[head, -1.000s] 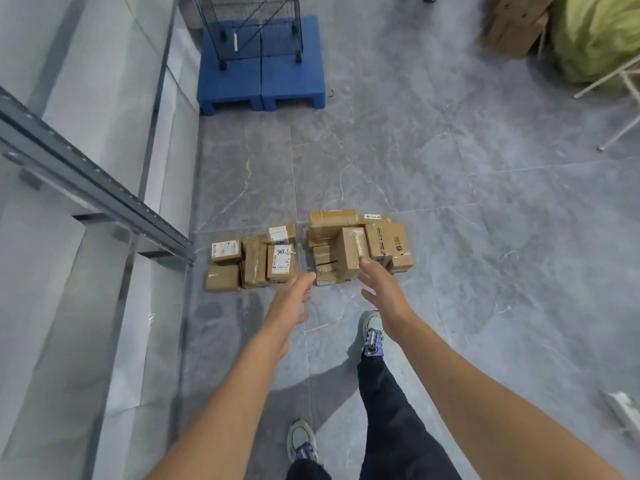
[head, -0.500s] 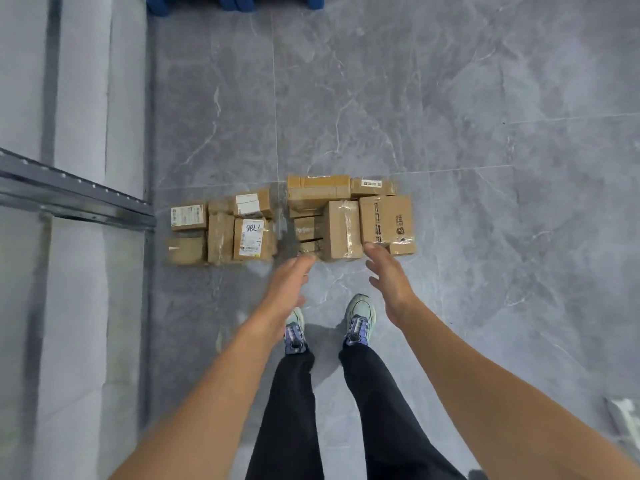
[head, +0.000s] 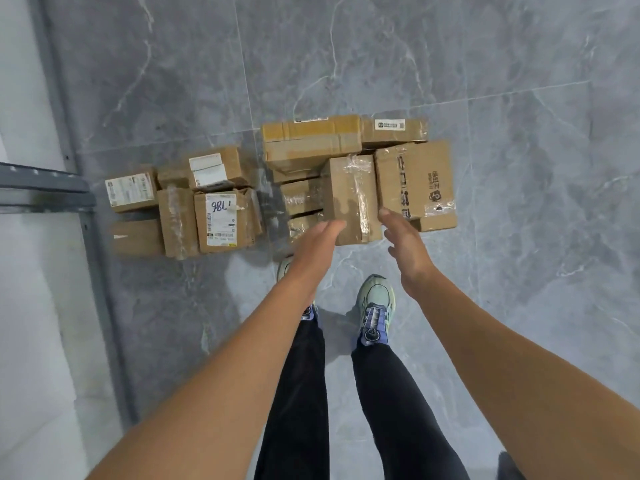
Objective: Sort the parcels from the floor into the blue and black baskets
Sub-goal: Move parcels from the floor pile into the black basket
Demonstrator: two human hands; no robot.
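Observation:
Several brown cardboard parcels lie on the grey floor in two clusters. In the right cluster a taped upright box [head: 351, 195] stands at the front, flanked by a printed box [head: 415, 178] and a long flat box [head: 311, 138]. The left cluster holds a box with a label marked "98L" [head: 223, 220]. My left hand [head: 317, 245] reaches toward the taped box's left lower edge, fingers apart, holding nothing. On that box's right side hovers my right hand [head: 403, 242], open too. Neither basket is in view.
A grey metal frame rail [head: 45, 194] and a pale wall panel run along the left side. My two feet in light green shoes [head: 375, 306] stand just behind the parcels. Grey marbled floor tiles [head: 519, 289] stretch to the right.
I have stepped closer and tilted down; the blue pallet left the view. Both hands moved forward to either side of the taped upright box.

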